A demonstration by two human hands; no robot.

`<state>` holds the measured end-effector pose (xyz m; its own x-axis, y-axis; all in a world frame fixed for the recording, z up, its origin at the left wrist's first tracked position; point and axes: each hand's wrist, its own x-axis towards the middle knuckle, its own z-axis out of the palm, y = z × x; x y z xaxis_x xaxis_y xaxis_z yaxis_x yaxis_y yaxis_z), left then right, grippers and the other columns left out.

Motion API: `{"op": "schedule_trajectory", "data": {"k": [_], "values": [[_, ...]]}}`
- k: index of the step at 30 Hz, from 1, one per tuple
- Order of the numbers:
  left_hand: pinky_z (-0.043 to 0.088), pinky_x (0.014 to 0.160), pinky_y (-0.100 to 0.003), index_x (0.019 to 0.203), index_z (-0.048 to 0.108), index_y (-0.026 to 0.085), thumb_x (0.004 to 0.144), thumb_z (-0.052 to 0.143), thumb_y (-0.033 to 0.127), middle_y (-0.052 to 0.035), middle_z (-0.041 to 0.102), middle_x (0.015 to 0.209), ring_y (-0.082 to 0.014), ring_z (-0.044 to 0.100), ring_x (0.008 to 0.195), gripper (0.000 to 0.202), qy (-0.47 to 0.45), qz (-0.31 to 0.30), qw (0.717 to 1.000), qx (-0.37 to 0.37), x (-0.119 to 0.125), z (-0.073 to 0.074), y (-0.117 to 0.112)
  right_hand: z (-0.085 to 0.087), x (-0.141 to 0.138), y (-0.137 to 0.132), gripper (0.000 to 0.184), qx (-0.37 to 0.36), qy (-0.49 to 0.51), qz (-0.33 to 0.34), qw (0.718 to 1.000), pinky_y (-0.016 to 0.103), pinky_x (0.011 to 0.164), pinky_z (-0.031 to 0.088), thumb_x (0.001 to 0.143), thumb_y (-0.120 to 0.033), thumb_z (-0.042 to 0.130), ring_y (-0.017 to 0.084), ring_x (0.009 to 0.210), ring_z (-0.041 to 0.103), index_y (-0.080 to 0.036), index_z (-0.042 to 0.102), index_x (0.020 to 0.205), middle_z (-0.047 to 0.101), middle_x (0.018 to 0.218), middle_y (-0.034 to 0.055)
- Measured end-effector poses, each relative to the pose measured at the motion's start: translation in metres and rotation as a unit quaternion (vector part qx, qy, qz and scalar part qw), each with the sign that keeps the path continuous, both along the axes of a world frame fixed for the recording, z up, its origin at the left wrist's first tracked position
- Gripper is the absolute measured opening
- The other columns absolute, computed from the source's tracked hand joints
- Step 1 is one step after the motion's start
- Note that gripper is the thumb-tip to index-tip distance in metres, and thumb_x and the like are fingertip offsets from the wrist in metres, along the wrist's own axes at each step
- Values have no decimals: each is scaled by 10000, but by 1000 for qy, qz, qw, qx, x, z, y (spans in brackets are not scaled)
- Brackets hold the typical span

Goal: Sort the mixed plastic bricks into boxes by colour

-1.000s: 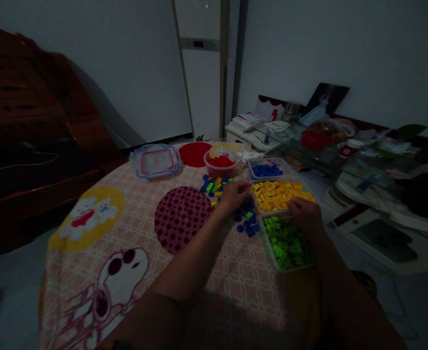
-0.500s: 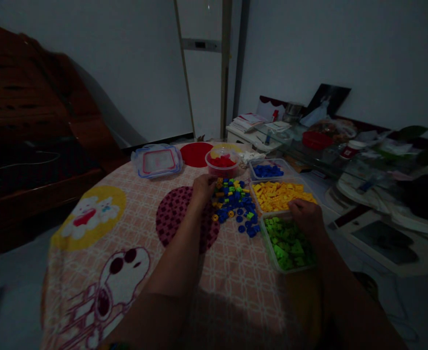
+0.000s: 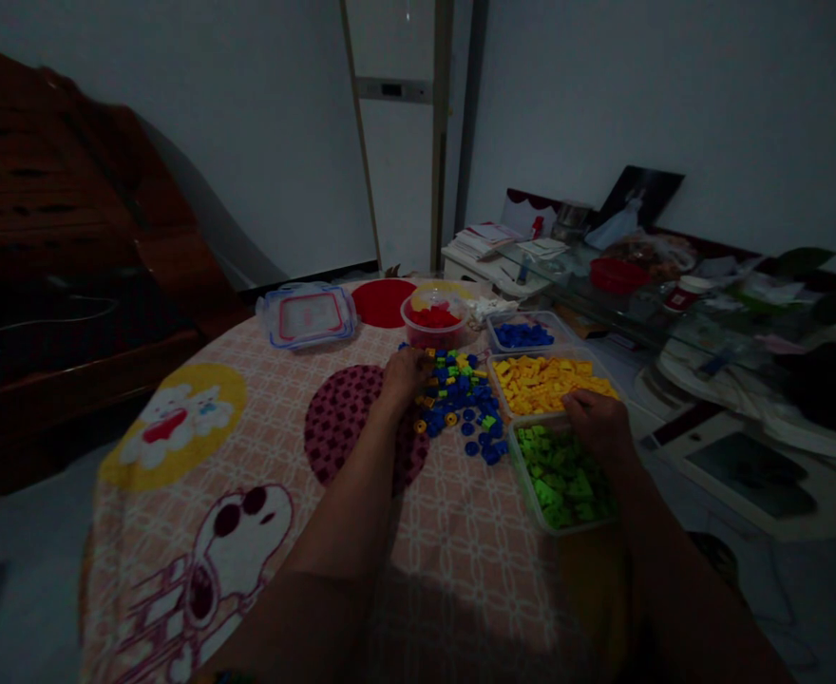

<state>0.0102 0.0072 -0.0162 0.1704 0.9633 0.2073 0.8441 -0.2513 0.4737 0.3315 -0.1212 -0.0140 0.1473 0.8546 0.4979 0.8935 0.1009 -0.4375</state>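
Observation:
My left hand (image 3: 402, 378) is at the left edge of a mixed pile of blue, yellow and green toy bricks (image 3: 465, 391). Its fingers are bent together against the pile's edge, and whatever they pinch is hidden. My right hand (image 3: 598, 418) is closed above the border between a clear box of yellow bricks (image 3: 542, 378) and a clear box of green bricks (image 3: 557, 480). Nothing can be made out between its fingers. Several blue wheel-like pieces (image 3: 470, 447) and yellow ring-shaped pieces (image 3: 450, 419) lie at the pile's near side.
Beyond the pile stands a round tub of red bricks (image 3: 433, 318); a box of blue bricks (image 3: 523, 334) is to its right. Stacked clear lids (image 3: 311, 315) lie at the back left on the patterned tablecloth (image 3: 461, 551). A cluttered glass table (image 3: 603, 294) stands at the right.
My left hand has shifted slightly right and toward me, and a small blue piece now shows just behind its fingers. My right hand has barely moved.

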Motion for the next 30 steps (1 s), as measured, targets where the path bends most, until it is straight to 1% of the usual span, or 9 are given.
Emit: {"op": "schedule_trajectory", "data": {"k": [5,10,13,17,20,24,27,30], "values": [[507,822,-307,917,751,160,771,674,195,-95,757,944,-225,676,874,169,-41,15,999,3,-1,0,2,0,1,0,316,-11,2,4,1000,297,620,380,826,-382,479,176,595,547,-217,573,574,615,592,39],[519,776,-286,894,733,162,767,693,216,-63,759,906,-189,680,814,143,-138,4,990,15,6,4,0,-1,3,2,304,-9,-5,-2,1000,284,618,382,827,-365,489,177,621,574,-210,607,593,637,601,42],[523,759,-266,885,729,173,756,715,204,-40,761,885,-169,679,787,134,-184,-25,982,25,20,9,-6,-2,3,2,303,-7,-9,-2,1000,284,616,381,829,-354,492,179,625,585,-203,625,601,648,614,51],[524,718,-250,913,733,164,765,716,185,-34,758,862,-157,681,751,150,-229,-81,970,17,41,13,-16,-5,4,3,315,2,-15,-7,1000,290,620,389,832,-360,488,183,624,592,-205,633,599,661,626,58],[518,685,-241,929,736,159,766,707,158,-21,747,805,-151,679,711,166,-248,-118,962,3,52,13,-21,-7,5,3,316,15,-23,-6,1000,291,628,399,834,-360,484,190,644,603,-206,643,608,672,638,63],[517,658,-237,967,739,154,763,698,141,1,726,718,-148,674,661,209,-264,-149,953,-19,64,13,-29,-8,5,3,290,15,-22,-6,1000,290,638,412,822,-355,500,192,656,611,-208,662,631,687,652,62],[538,690,-248,1006,742,151,767,677,119,-9,743,760,-154,689,693,250,-267,-166,949,-31,77,11,-37,-7,5,3,288,10,-18,-5,1000,291,648,416,824,-359,501,193,667,621,-209,667,642,696,667,60],[562,775,-277,1044,743,152,781,673,125,-51,770,919,-176,715,815,273,-277,-197,940,-21,90,6,-45,-6,5,2,293,10,-22,2,1000,290,644,411,827,-359,495,190,659,618,-210,662,638,697,664,60]]}}
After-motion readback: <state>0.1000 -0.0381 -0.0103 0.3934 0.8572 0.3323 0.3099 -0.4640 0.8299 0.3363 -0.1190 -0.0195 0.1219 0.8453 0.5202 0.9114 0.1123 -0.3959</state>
